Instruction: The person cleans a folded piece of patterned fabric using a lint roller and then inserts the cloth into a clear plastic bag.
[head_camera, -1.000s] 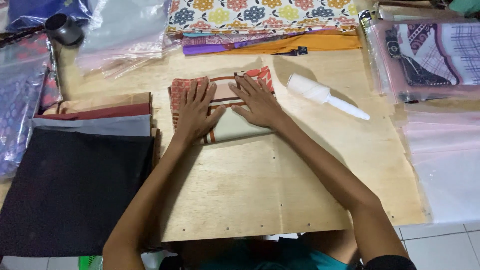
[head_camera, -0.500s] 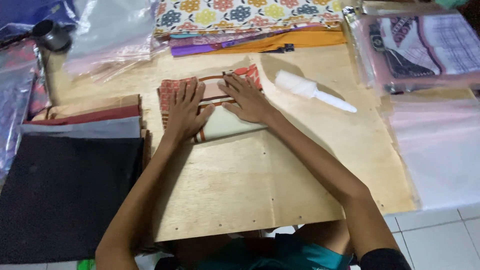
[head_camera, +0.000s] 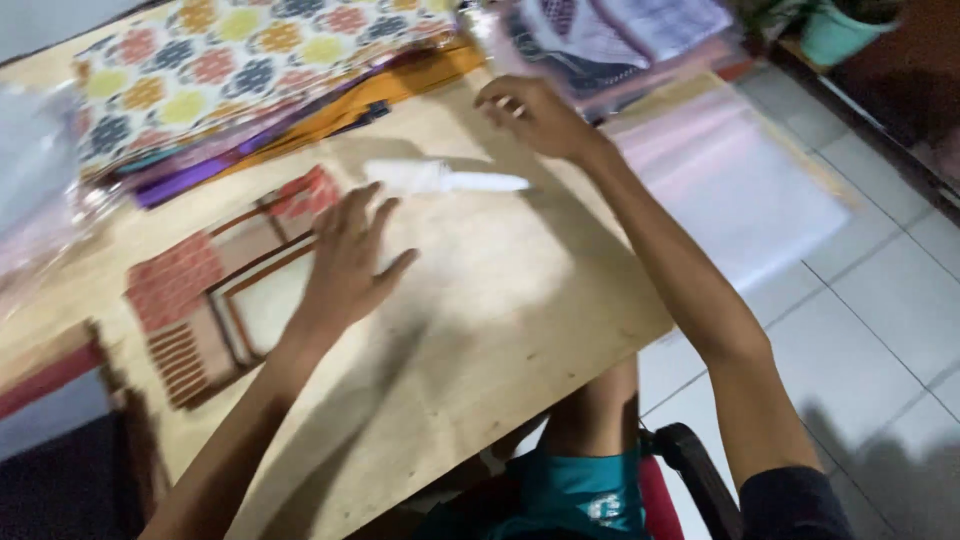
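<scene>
On the wooden board (head_camera: 480, 300), left hand (head_camera: 350, 265) presses the folded patterned cloth (head_camera: 210, 300) with fingers spread; right hand (head_camera: 535, 115), loosely curled, grasps nothing.

Motion-blurred fabric stacks (head_camera: 250, 70), cut off above

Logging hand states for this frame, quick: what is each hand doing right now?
Left hand: open, flat on the folded patterned cloth.
Right hand: fingers curled, near the bagged fabrics; whether it holds anything cannot be told.
</scene>
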